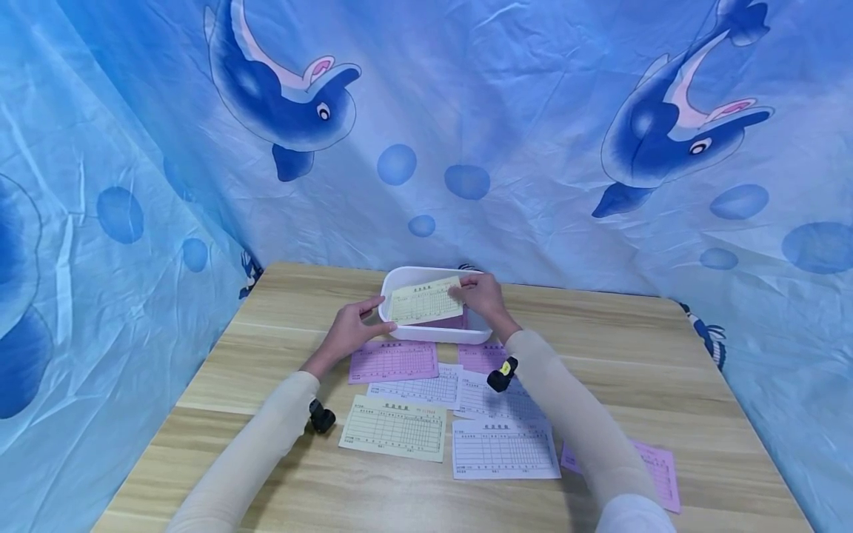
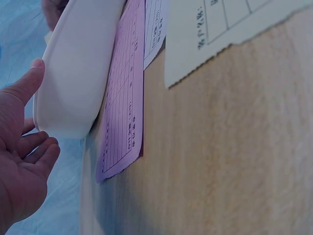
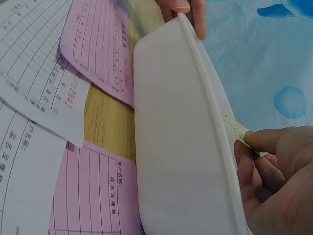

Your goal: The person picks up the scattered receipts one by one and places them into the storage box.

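Observation:
A white plastic tray point(image 1: 436, 335) stands at the far middle of the wooden table point(image 1: 700, 385). Above it my right hand point(image 1: 483, 296) pinches the right edge of a yellow printed form slip point(image 1: 425, 301). The right wrist view shows that slip point(image 3: 237, 129) between thumb and fingers of my right hand point(image 3: 274, 171), just over the tray's rim point(image 3: 195, 83). My left hand point(image 1: 349, 329) is at the tray's left end, thumb against the rim. In the left wrist view the left hand point(image 2: 24, 161) is open beside the tray wall point(image 2: 73, 73). A pink slip point(image 1: 448, 322) lies inside the tray.
Several form slips lie loose in front of the tray: a pink one point(image 1: 393, 360), white ones point(image 1: 504, 448), a yellow one point(image 1: 393, 427), and another pink one point(image 1: 660, 470) near the right front. Blue dolphin cloth point(image 1: 533, 148) hangs close behind and at both sides.

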`<state>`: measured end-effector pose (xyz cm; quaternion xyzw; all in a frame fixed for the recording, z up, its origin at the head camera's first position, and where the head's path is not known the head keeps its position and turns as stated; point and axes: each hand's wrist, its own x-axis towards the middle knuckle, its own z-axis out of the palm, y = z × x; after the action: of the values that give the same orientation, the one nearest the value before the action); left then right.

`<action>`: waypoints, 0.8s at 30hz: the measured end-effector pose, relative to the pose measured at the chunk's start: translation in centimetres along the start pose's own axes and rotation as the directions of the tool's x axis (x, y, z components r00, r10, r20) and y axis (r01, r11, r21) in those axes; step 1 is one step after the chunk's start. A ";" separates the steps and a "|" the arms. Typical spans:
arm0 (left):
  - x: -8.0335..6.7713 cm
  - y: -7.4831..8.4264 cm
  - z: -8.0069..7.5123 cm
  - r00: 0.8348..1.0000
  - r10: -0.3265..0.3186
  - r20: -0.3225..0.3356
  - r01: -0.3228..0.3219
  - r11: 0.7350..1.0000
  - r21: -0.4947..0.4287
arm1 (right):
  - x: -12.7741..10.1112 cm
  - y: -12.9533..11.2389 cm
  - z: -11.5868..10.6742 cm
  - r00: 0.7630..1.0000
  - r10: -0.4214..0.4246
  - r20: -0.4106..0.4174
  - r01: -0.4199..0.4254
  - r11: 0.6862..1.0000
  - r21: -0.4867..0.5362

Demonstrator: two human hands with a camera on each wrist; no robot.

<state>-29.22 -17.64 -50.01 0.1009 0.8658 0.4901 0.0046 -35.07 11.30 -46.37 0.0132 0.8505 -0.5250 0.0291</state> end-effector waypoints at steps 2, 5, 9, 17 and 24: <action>0.0 0.0 0.0 1.000 0.001 0.001 -0.001 1.000 -0.001 | 0.0 0.0 0.1 1.000 -0.004 0.007 0.004 1.000 -0.020; -0.1 0.1 0.0 1.000 0.004 0.002 -0.004 1.000 0.001 | 0.0 0.1 0.0 1.000 -0.021 0.023 0.022 0.999 -0.044; -0.1 0.1 0.0 1.000 0.001 0.001 -0.001 1.000 0.003 | 0.2 0.2 -0.2 0.998 -0.046 0.032 0.047 0.997 -0.057; 0.0 -0.1 0.0 1.000 0.003 0.004 -0.003 1.000 -0.006 | 0.3 0.4 -1.8 0.996 -0.082 0.033 0.083 0.996 -0.019; 0.0 0.0 0.0 1.000 0.021 0.003 -0.021 1.000 0.001 | -0.8 -1.0 -4.8 0.974 -0.220 0.052 0.222 0.974 -0.037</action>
<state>-29.18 -17.61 -50.04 0.1106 0.8649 0.4896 0.0009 -34.51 15.13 -43.29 -0.0944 0.8567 -0.5070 -0.0089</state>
